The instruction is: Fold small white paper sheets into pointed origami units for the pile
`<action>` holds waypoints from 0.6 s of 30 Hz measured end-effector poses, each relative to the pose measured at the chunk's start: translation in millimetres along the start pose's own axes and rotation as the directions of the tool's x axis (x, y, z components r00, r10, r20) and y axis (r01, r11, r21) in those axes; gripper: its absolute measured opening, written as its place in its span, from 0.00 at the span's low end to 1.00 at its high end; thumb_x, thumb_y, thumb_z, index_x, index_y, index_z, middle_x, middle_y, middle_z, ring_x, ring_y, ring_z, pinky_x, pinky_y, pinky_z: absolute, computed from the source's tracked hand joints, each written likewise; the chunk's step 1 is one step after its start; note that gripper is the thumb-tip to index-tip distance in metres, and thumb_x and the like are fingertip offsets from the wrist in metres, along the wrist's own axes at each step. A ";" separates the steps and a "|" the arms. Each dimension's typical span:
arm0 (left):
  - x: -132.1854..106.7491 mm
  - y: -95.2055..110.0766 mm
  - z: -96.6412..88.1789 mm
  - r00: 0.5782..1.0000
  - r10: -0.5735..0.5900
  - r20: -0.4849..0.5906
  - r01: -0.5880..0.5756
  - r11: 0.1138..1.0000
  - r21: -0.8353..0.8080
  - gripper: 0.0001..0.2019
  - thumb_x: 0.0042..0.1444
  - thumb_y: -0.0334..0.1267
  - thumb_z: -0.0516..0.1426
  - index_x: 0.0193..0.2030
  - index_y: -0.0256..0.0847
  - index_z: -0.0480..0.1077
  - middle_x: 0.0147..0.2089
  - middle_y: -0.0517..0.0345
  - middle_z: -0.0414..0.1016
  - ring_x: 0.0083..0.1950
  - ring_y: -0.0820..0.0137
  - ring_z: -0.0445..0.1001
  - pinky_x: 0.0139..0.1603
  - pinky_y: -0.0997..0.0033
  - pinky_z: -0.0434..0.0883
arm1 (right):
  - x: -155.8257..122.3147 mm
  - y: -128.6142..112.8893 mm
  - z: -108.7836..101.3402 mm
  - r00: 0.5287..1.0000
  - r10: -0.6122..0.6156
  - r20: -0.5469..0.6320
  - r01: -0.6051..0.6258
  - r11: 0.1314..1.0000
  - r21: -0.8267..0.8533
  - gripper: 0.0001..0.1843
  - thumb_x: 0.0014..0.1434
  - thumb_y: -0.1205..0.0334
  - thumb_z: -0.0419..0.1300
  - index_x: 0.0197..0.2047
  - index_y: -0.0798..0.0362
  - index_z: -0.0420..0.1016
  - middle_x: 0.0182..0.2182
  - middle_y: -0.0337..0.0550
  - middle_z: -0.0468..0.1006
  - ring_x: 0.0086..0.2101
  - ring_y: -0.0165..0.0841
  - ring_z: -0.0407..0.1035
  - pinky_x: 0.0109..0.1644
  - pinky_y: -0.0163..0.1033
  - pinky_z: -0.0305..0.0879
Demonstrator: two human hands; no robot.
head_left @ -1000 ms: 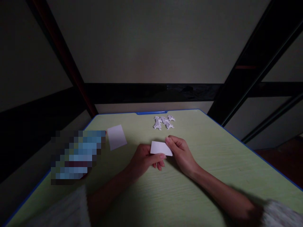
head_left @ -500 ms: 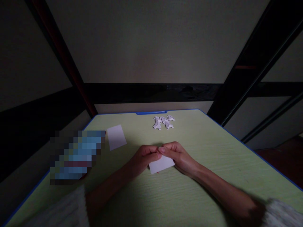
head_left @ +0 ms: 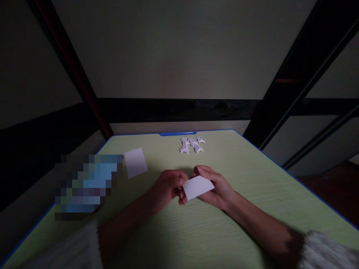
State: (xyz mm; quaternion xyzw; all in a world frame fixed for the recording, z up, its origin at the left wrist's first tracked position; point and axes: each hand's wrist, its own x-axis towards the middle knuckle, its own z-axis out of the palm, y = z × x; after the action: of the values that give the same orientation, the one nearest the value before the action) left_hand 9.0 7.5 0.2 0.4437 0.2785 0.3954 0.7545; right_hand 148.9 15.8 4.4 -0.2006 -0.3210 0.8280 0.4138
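Note:
Both hands hold a small white paper rectangle just above the middle of the pale green table. My left hand pinches the paper's left edge with curled fingers. My right hand grips its right side, thumb on top. A second white paper sheet lies flat to the left. Several small folded white paper figures sit in a cluster near the table's far edge.
A blurred-out blue object lies on the table's left side. The table has a blue rim. Dark beams and a pale wall stand behind it; the floor drops away at the right.
The paper was held up flat, then brought low under the fingers, and now it is tilted with its right end raised. Both hands stayed on it.

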 end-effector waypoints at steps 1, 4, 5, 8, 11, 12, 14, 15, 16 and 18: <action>-0.1 0.3 0.5 1.000 -0.002 0.002 0.002 1.000 -0.009 0.07 0.39 0.37 0.55 0.18 0.35 0.65 0.12 0.64 0.63 0.12 0.78 0.62 0.14 0.78 0.58 | -0.3 0.3 0.2 1.000 -0.004 0.007 0.004 1.000 0.008 0.13 0.39 0.60 0.63 0.17 0.56 0.62 0.16 0.34 0.66 0.18 0.25 0.60 0.25 0.36 0.59; -1.0 2.6 3.2 1.000 -0.005 0.011 0.006 0.999 -0.045 0.07 0.38 0.37 0.55 0.18 0.35 0.65 0.10 0.65 0.61 0.12 0.79 0.60 0.13 0.79 0.56 | -0.9 0.2 0.5 1.000 -0.023 -0.011 0.024 0.999 0.046 0.13 0.41 0.61 0.62 0.17 0.55 0.60 0.16 0.33 0.64 0.17 0.24 0.58 0.24 0.35 0.58; -1.5 4.1 4.0 1.000 -0.005 0.014 0.006 0.998 -0.056 0.07 0.38 0.37 0.55 0.17 0.35 0.64 0.10 0.65 0.60 0.12 0.79 0.60 0.13 0.79 0.55 | -0.9 -0.7 0.4 0.999 -0.029 -0.027 0.030 0.997 0.067 0.13 0.41 0.62 0.61 0.17 0.55 0.60 0.15 0.33 0.64 0.16 0.23 0.57 0.23 0.34 0.57; -2.8 10.3 4.6 1.000 0.029 0.001 -0.029 0.995 -0.092 0.09 0.39 0.35 0.54 0.14 0.35 0.62 0.11 0.65 0.58 0.13 0.80 0.58 0.13 0.80 0.53 | 0.3 -6.0 -1.5 0.993 -0.084 -0.081 0.094 0.988 0.125 0.13 0.45 0.62 0.58 0.16 0.54 0.58 0.11 0.31 0.57 0.14 0.22 0.50 0.19 0.30 0.51; -1.7 15.1 1.8 0.993 0.070 -0.097 -0.084 0.986 -0.145 0.09 0.40 0.33 0.52 0.13 0.36 0.60 0.13 0.64 0.57 0.15 0.81 0.58 0.14 0.81 0.54 | 3.8 -9.0 -4.6 0.966 -0.216 -0.140 0.225 0.973 0.052 0.16 0.49 0.61 0.55 0.15 0.53 0.55 0.10 0.29 0.49 0.13 0.21 0.42 0.18 0.29 0.46; -0.6 15.4 0.5 0.989 0.077 -0.127 -0.095 0.985 -0.143 0.09 0.41 0.34 0.51 0.14 0.36 0.60 0.14 0.64 0.58 0.16 0.80 0.59 0.15 0.80 0.56 | 5.2 -8.1 -5.4 0.960 -0.231 -0.157 0.229 0.973 -0.028 0.15 0.49 0.61 0.55 0.16 0.54 0.56 0.10 0.28 0.50 0.13 0.21 0.42 0.18 0.29 0.46; 2.0 13.5 -1.6 0.986 0.063 -0.154 -0.077 0.993 -0.084 0.10 0.43 0.39 0.50 0.18 0.36 0.62 0.15 0.61 0.62 0.17 0.77 0.63 0.16 0.78 0.59 | 7.4 -3.4 -6.3 0.954 -0.261 -0.145 0.221 0.945 -0.242 0.16 0.48 0.58 0.57 0.17 0.55 0.57 0.11 0.29 0.54 0.14 0.20 0.43 0.18 0.29 0.42; 3.2 11.7 -2.2 0.984 0.060 -0.169 -0.066 0.997 -0.032 0.12 0.43 0.43 0.50 0.19 0.36 0.63 0.15 0.60 0.64 0.17 0.75 0.64 0.15 0.77 0.59 | 7.9 -0.4 -6.2 0.955 -0.271 -0.116 0.212 0.904 -0.371 0.17 0.48 0.55 0.56 0.17 0.55 0.58 0.12 0.31 0.55 0.14 0.21 0.45 0.18 0.30 0.41; 4.1 9.5 -2.3 0.976 0.073 -0.205 -0.065 0.997 0.044 0.13 0.43 0.45 0.50 0.20 0.36 0.63 0.15 0.60 0.65 0.17 0.74 0.64 0.15 0.76 0.59 | 7.7 2.6 -5.8 0.958 -0.274 -0.081 0.199 0.845 -0.495 0.18 0.48 0.53 0.56 0.16 0.56 0.57 0.12 0.31 0.56 0.15 0.21 0.46 0.18 0.30 0.42; 4.9 5.2 -1.8 0.942 0.164 -0.293 -0.090 0.963 0.253 0.13 0.44 0.44 0.51 0.19 0.36 0.61 0.13 0.63 0.62 0.15 0.76 0.61 0.14 0.78 0.58 | 5.9 6.8 -4.0 0.962 -0.272 -0.027 0.183 0.713 -0.677 0.19 0.50 0.51 0.53 0.16 0.56 0.57 0.13 0.32 0.57 0.16 0.22 0.49 0.19 0.30 0.43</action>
State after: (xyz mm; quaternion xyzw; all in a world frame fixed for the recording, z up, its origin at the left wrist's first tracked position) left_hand 8.4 14.0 3.7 0.4793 0.4095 0.4727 0.6158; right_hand 144.1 19.0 -3.6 -0.3455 -0.5918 0.5860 0.4324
